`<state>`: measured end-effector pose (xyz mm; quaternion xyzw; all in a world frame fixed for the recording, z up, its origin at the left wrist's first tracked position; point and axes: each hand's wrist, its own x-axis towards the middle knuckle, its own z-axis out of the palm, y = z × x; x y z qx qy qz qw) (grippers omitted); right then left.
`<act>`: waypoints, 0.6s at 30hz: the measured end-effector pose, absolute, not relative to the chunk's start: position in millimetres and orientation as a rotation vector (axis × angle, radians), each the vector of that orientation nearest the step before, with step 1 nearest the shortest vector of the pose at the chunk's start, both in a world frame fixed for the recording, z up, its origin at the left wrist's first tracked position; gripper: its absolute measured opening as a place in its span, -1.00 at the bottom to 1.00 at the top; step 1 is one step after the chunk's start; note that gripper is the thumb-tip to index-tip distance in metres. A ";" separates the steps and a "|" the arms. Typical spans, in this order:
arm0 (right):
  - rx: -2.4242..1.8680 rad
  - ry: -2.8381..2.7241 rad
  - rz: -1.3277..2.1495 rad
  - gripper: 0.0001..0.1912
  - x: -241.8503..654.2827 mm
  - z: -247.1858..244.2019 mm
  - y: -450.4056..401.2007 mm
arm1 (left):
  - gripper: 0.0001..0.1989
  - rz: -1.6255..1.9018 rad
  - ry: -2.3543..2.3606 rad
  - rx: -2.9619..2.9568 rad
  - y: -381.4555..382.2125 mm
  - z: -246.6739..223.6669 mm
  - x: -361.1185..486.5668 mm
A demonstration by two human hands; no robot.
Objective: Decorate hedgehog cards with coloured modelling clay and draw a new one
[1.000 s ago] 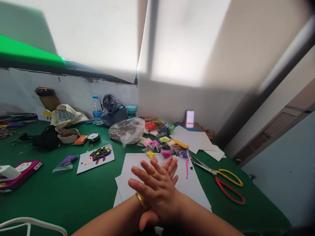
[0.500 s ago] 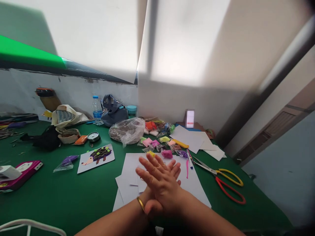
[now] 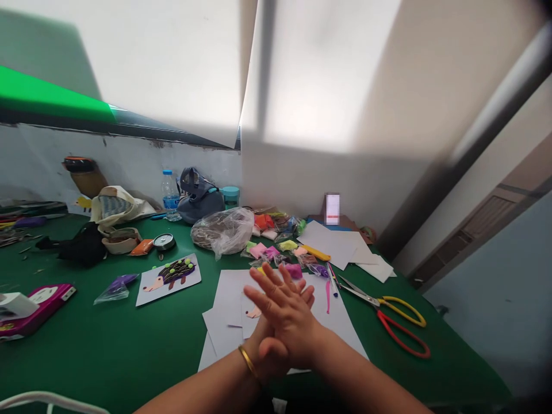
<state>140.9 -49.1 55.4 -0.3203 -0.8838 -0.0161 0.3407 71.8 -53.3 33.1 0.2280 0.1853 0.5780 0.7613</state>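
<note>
Over the white papers (image 3: pixel 228 287), my two hands are laid palm against palm. My right hand (image 3: pixel 287 316) is on top, its fingers stretched and spread. Beneath it, my left hand (image 3: pixel 261 340) is mostly covered; some of its straight fingertips show past the right fingers. A gold bangle (image 3: pixel 247 361) circles the left wrist. Whether anything lies between the palms is hidden. Close behind the hands are packets of coloured clay, among them a magenta packet (image 3: pixel 294 271) and a purple packet (image 3: pixel 319 269). Part of a peach-coloured hedgehog snout (image 3: pixel 253 312) shows on a sheet beside the hands.
Large scissors (image 3: pixel 379 301) with yellow and red handles lie open at right. Pens (image 3: pixel 332 280) and a pink clay tool (image 3: pixel 328 296) lie nearer. A hedgehog picture card (image 3: pixel 146 293) sits left, near a bagged purple clay (image 3: pixel 118 283). Behind stand a plastic bag (image 3: pixel 224 230) and a water bottle (image 3: pixel 171 198).
My hands have shifted slightly against each other, the right one angled a little differently. More of the snout on the paper shows now. Nothing else on the table has moved.
</note>
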 end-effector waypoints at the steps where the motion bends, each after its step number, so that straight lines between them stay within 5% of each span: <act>1: -0.835 -2.289 -0.050 -0.11 144.9 55.6 -43.1 | -0.37 1.186 0.379 0.499 -55.0 37.1 67.2; 5: -0.952 -2.281 -0.097 -0.19 158.7 48.1 -31.2 | -0.27 0.864 0.273 0.483 -45.5 52.4 42.6; 12: -0.791 -2.461 -0.072 -0.20 140.6 48.8 -58.2 | -0.43 1.472 0.532 0.497 -48.9 39.4 85.3; 18: -1.040 -2.365 -0.258 -0.21 164.4 51.4 -27.1 | -0.43 0.854 0.218 0.369 -55.1 53.4 52.6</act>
